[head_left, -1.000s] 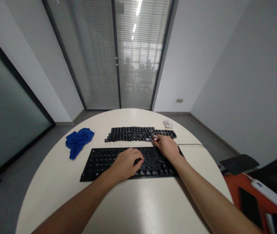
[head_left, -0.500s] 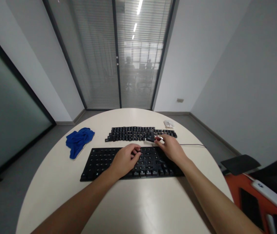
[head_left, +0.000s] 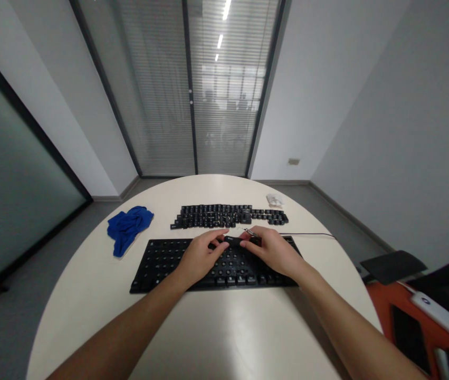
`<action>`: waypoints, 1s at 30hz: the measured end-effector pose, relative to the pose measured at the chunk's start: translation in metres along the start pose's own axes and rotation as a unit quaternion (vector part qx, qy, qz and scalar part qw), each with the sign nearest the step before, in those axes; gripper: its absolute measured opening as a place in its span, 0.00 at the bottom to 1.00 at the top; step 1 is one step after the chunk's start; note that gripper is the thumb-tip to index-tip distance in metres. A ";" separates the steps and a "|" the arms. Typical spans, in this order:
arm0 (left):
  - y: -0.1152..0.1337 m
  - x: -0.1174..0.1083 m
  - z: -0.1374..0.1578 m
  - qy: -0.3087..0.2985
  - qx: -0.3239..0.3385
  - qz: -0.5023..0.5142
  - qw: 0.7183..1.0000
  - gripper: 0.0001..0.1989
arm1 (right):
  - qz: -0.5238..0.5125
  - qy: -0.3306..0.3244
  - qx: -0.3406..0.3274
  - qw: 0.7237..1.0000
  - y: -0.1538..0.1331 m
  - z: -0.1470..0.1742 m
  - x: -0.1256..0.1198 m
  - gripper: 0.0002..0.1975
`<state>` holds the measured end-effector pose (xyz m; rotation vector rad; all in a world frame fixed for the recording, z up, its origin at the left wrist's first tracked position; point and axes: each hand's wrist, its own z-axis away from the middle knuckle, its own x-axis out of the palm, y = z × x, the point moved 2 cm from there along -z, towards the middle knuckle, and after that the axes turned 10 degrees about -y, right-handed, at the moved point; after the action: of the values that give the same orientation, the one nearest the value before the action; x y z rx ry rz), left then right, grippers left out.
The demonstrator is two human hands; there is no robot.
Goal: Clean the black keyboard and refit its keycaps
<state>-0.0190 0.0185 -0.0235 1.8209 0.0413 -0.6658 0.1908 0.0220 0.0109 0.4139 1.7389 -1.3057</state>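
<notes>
Keycap, long, narrow and black, apparently plastic (head_left: 232,240), sits over the flat black rectangular keyboard (head_left: 161,264), at about one o'clock from its middle. From my remote seat I see the bare left hand (head_left: 200,257) closed in a pinch at the keycap's nine o'clock end, and the bare right hand (head_left: 277,252) pinching its three o'clock end while also holding a thin silver metal tool (head_left: 251,232). I expect the piece to be light and stiff, its smooth surface slightly slippery, any mounts underneath fragile. I would grip it gently by the two short ends. Rows of small black loose keycaps (head_left: 208,215) lie at twelve o'clock, a crumpled blue fabric cloth (head_left: 127,227) at ten.
</notes>
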 end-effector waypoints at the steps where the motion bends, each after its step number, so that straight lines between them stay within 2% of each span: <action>1: -0.001 0.000 0.000 0.000 0.000 -0.004 1.000 0.15 | 0.007 -0.003 -0.006 1.000 -0.002 0.000 0.001 0.08; 4: -0.006 0.002 0.000 0.001 -0.012 0.004 1.000 0.18 | 0.056 0.005 -0.007 0.998 -0.001 0.000 0.002 0.08; 7: -0.007 0.004 0.000 -0.009 -0.023 -0.006 1.000 0.19 | 0.133 0.032 0.029 0.990 0.012 -0.003 -0.003 0.09; 11: 0.001 0.005 0.004 -0.037 0.000 -0.099 0.994 0.12 | 0.203 0.058 0.077 0.974 0.034 -0.009 -0.009 0.09; 14: 0.008 0.004 0.006 -0.058 0.036 -0.199 0.978 0.07 | 0.233 0.060 0.102 0.965 0.042 -0.014 -0.009 0.09; 18: 0.013 0.005 0.008 -0.077 0.077 -0.259 0.960 0.05 | 0.245 0.054 0.114 0.961 0.042 -0.021 -0.006 0.08; 24: 0.015 0.006 0.009 -0.077 0.087 -0.275 0.954 0.05 | 0.239 0.048 0.125 0.962 0.040 -0.025 -0.002 0.09; 27: 0.015 0.006 0.009 -0.070 0.080 -0.269 0.957 0.06 | 0.234 0.055 0.124 0.963 0.041 -0.024 -0.004 0.09; 30: 0.011 0.006 0.008 -0.038 0.059 -0.223 0.972 0.10 | 0.220 0.054 0.116 0.967 0.038 -0.020 -0.007 0.10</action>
<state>-0.0138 0.0059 -0.0184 1.9150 0.3773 -1.0715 0.2122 0.0566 -0.0055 0.9636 1.4688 -1.1752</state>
